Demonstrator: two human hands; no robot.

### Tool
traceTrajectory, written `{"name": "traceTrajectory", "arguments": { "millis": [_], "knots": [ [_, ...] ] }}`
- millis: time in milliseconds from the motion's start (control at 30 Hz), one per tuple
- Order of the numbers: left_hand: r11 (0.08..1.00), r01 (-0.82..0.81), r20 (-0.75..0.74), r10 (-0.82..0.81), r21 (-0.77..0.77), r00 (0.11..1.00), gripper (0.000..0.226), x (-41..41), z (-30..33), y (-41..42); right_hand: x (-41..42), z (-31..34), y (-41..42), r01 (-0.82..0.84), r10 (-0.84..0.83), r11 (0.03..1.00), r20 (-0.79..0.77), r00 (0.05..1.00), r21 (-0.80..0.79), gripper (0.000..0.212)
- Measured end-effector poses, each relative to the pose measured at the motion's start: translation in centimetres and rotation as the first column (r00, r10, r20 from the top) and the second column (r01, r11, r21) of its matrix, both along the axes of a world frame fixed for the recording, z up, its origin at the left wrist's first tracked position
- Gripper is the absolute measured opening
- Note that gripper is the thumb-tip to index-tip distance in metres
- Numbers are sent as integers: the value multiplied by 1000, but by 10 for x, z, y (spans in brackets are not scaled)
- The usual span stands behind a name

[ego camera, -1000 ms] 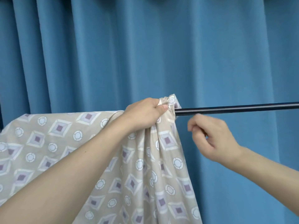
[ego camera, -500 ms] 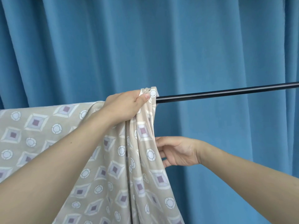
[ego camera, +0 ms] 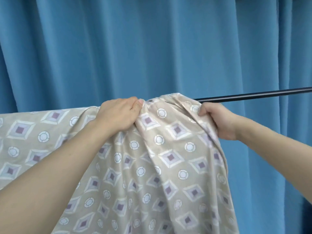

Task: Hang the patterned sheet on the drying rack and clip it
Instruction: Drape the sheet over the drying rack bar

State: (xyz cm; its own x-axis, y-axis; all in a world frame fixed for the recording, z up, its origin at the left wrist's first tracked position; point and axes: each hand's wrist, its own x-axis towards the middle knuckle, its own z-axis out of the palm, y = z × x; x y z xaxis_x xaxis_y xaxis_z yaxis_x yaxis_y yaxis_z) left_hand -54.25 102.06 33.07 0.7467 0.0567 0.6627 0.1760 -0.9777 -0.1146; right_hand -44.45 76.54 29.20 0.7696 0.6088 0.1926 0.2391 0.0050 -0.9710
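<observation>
A blue pleated curtain (ego camera: pixel 152 48) fills the whole background, hanging in soft vertical folds from the top edge down past both sides. No floor, wall or furniture shows beyond it. A thin black rail (ego camera: pixel 253 95) of the drying rack runs in from the 3 o'clock edge, tilting slightly downward toward the centre, where it disappears under cloth. No brand, label or writing can be read anywhere.

The patterned sheet (ego camera: pixel 168 157) is beige, printed with white-edged diamonds holding purple squares and with small white rings. It lies draped over the rail from the centre out to the 9 o'clock edge and falls in loose folds toward 6 o'clock.

The left hand (ego camera: pixel 118 117) reaches up from 7 o'clock, forearm bare, knuckles upward, fingers curled down over the top of the sheet and gripping a bunch of it at the rail line, thumb tip pressed against the cloth. The right hand (ego camera: pixel 217 120) comes in from 4 o'clock, forearm bare, fingers curled round the sheet's right edge just below the rail, holding that edge gathered, with the cloth stretched between the two hands
</observation>
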Motion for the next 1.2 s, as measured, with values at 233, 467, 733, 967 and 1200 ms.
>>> {"name": "traceTrajectory", "arguments": {
  "millis": [233,467,733,967,1200],
  "knots": [
    [999,-35,-82,35,2,996,56,4,10,-9,19,109,-13,542,-345,831,649,678,-124,20],
    [979,-177,-206,154,-101,966,62,7,25,-19,63,187,-13,888,-135,447,973,185,-107,35],
    [946,-290,-333,229,-144,914,37,25,48,-49,119,163,-10,877,-75,344,921,381,-335,62],
    [968,101,-104,-128,-231,986,15,58,41,-152,150,110,10,600,-44,508,677,735,-618,43],
    [990,105,-15,-107,-90,994,70,94,0,-218,161,162,-40,189,-105,884,214,971,-428,18]
  ]
}}
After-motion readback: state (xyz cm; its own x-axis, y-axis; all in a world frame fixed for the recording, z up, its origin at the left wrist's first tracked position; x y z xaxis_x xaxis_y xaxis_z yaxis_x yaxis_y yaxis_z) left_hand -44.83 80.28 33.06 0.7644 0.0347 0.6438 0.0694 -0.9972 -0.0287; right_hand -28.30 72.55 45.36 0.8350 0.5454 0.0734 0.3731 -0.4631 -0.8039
